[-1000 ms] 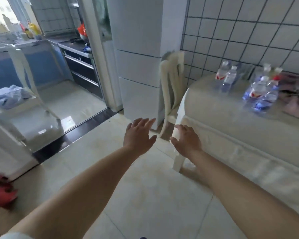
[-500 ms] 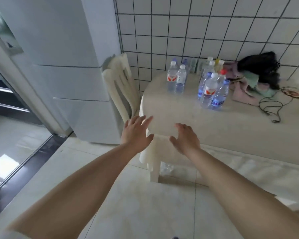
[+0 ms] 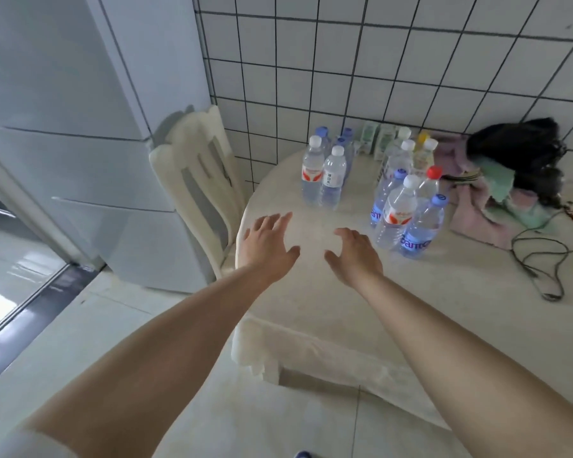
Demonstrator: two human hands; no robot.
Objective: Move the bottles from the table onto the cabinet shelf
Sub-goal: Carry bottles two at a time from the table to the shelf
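Note:
Several clear plastic water bottles stand upright on a cream round table (image 3: 311, 302) by the tiled wall. A left cluster (image 3: 325, 175) has white and blue caps. A right cluster (image 3: 407, 213) holds blue-labelled bottles, a red-and-white labelled one and a red-capped one. More bottles and small cartons (image 3: 382, 140) stand behind near the wall. My left hand (image 3: 267, 246) and my right hand (image 3: 354, 251) hover over the table's near part, fingers spread, holding nothing. The right hand is just short of the right cluster. No cabinet shelf is visible.
A cream chair (image 3: 199, 180) is squeezed between the table and a pale grey fridge (image 3: 80, 127). Crumpled cloths and a black item (image 3: 523, 157) lie at the table's right, with a black cable (image 3: 540, 259) trailing. A dark door threshold (image 3: 24, 309) crosses the floor on the left.
The view has swung right and closer to the table. Both hands, earlier over the floor near the table's edge, now reach over the tabletop toward the bottles.

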